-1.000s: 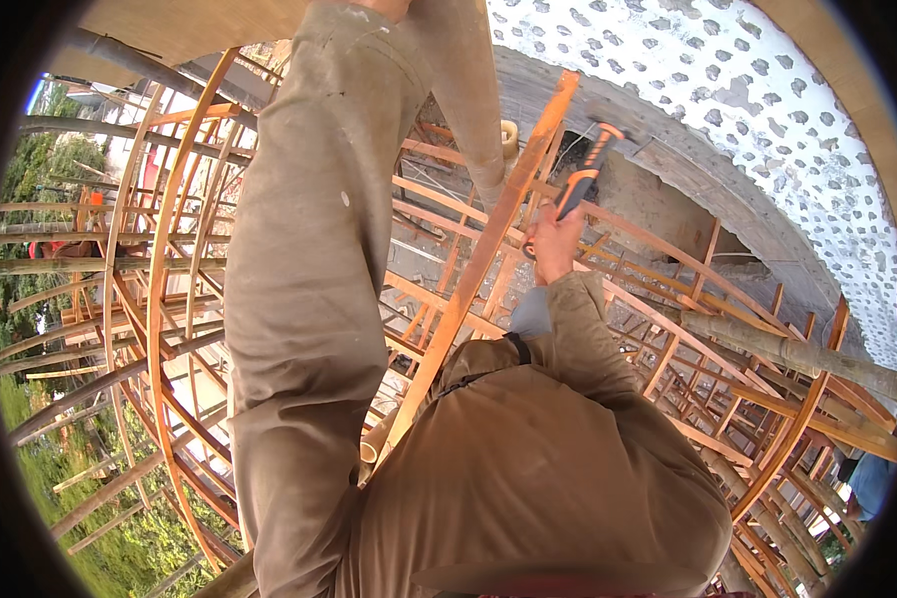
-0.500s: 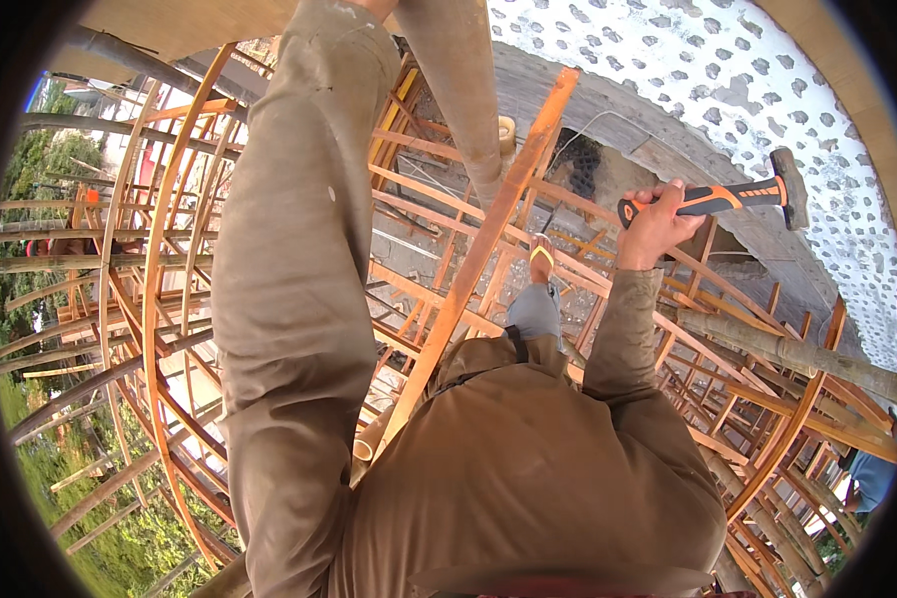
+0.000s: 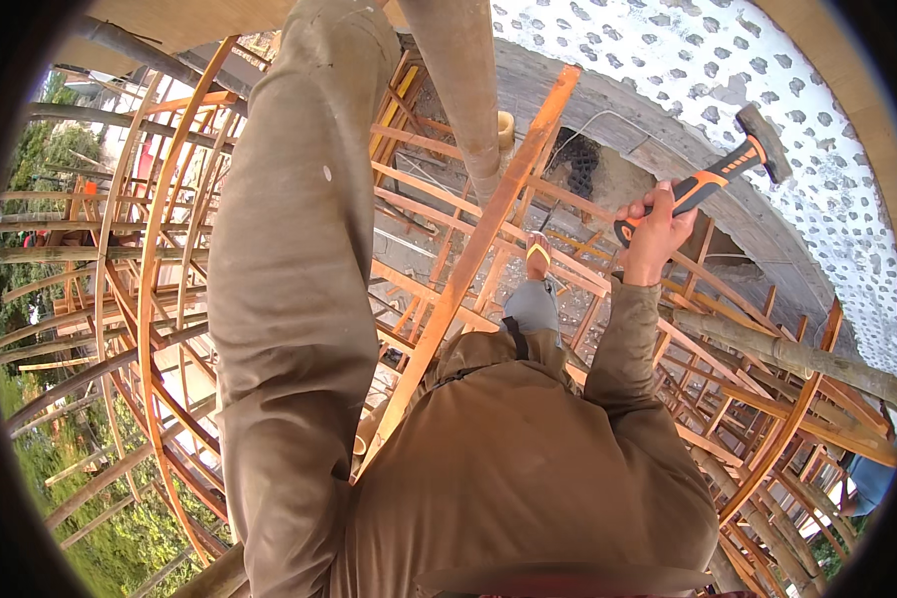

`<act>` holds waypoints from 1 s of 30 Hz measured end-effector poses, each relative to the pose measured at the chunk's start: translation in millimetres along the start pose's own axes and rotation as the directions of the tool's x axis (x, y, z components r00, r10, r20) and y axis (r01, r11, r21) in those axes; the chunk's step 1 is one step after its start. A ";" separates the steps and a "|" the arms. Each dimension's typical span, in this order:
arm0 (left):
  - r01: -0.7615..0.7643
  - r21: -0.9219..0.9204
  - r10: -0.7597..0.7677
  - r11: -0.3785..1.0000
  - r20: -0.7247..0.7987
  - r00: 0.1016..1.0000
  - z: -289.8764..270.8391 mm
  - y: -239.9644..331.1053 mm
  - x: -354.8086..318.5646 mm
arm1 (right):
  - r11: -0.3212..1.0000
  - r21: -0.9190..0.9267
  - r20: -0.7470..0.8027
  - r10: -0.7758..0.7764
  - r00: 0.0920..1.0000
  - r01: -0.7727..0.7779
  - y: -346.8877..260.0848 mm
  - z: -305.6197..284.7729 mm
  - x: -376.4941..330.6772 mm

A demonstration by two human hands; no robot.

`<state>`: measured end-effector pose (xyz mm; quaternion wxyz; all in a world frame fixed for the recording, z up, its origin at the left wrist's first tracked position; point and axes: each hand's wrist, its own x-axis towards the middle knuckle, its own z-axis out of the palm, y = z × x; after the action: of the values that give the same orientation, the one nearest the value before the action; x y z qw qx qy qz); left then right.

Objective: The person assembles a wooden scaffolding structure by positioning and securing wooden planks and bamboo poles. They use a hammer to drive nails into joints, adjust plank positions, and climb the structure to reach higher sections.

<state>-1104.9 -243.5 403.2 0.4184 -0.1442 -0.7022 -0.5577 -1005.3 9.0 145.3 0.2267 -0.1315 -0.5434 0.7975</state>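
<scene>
Hammer (image 3: 703, 186) gripped in the right hand (image 3: 660, 234)

Right of centre, the hand's fingers curl tightly round the orange-and-black handle; the hammer shows partly against a pocked white surface (image 3: 757, 60), and whether they touch cannot be told. As the left hand is out of view, its state cannot be told. The left sleeve (image 3: 294, 249) blocks part of the timber framework (image 3: 148, 299), while a long plank (image 3: 478, 244) slants between that sleeve and a sandalled foot (image 3: 538, 261).
</scene>
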 end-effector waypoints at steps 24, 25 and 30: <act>-0.100 -0.042 0.100 0.994 -0.002 0.995 -1.8 -16.7 5.8 | 0.857 -0.251 0.090 0.484 0.870 -0.451 80.2 61.5 -46.5; -0.091 -0.074 0.090 0.993 -0.015 0.996 -1.8 -17.1 4.6 | 0.817 -0.352 0.246 0.552 0.797 -0.457 92.3 58.2 -48.2; -0.074 -0.089 0.078 0.993 0.043 0.996 -4.0 -17.1 3.1 | 0.800 -0.316 0.370 0.599 0.710 -0.510 76.2 2.5 -49.5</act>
<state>-1116.5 -253.7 394.3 0.4160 -0.2018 -0.6809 -0.5680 -980.4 -41.3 73.8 -0.1707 -0.1212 -0.5892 0.7804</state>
